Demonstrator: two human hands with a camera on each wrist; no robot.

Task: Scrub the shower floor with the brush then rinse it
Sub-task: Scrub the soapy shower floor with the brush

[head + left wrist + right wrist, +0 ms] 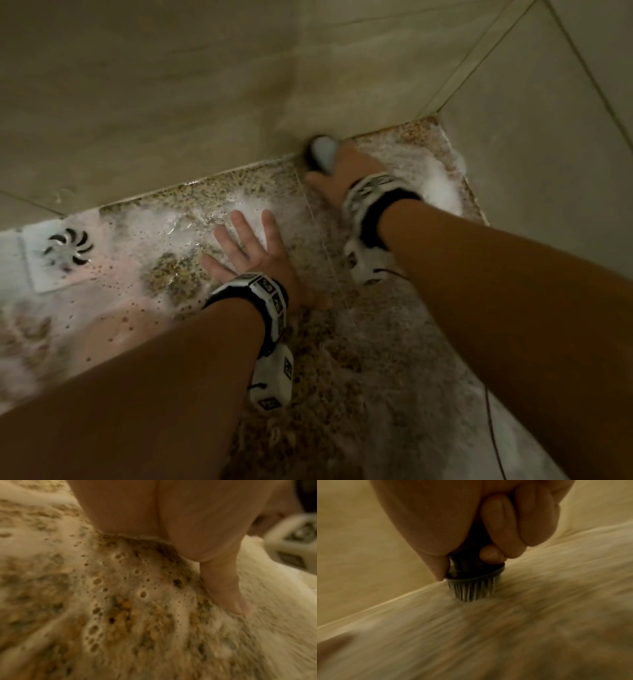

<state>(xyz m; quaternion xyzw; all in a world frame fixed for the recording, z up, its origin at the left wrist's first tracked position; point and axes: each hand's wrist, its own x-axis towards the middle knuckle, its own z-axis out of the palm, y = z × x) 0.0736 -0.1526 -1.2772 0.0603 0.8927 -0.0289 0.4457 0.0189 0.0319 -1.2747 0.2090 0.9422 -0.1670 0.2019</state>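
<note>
The shower floor [342,342], a speckled brown stone surface, fills most of the head view and is wet and covered in patches of white foam [442,185], thickest near the far right corner and around the drain. That much lather suggests the scrubbing stage is well under way and rinsing has not begun. Beige wall tiles [171,85] rise along the far edge and the right side, meeting the floor in a seam where grime would tend to collect, which likely explains why the work is happening there.

The square white drain cover [65,251] with its swirl-shaped slots sits at the left, well apart from the brush, so suds probably run that way once water is applied.

The left hand [250,253] lies flat on the soapy floor with fingers spread and straight, holding nothing; it appears to serve as a prop for the leaning body. The left wrist view shows the thumb [226,588] pressed into the bubbles.

The right hand [342,174] is curled around the brush [474,588], fingers [498,527] wrapped on its dark handle from above. The upright grip lets the weight push straight down through the short bristles, which touch the floor right beside the wall seam. The blurred floor in the right wrist view suggests a quick stroke along that edge.
</note>
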